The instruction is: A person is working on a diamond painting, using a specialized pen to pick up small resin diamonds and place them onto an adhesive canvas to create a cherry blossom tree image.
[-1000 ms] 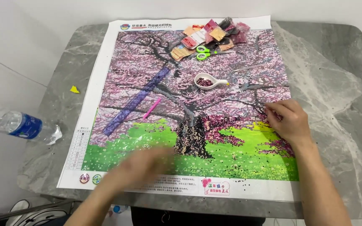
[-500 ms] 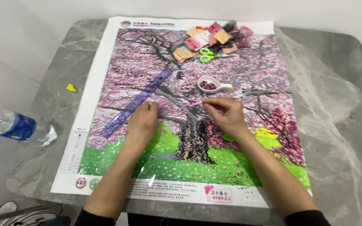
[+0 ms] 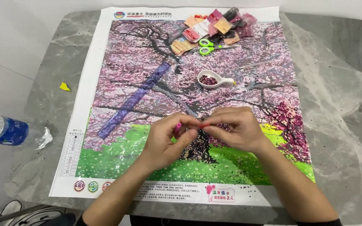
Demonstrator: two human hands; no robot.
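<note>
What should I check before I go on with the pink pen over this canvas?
1. Pen in left hand: ok, fingers closed on it.
2. Right hand meets the pen at its tip: ok, the fingertips pinch there; what they hold is too small to tell.
3. Bead tray upright with beads in it: ok, it sits on the canvas above the hands.
4. Ruler clear of the hands: ok, it lies to their left.
5. Scissors shut and out of the way: ok, near the bags.
6. Pen tip loaded: cannot tell, fingers hide it.
</note>
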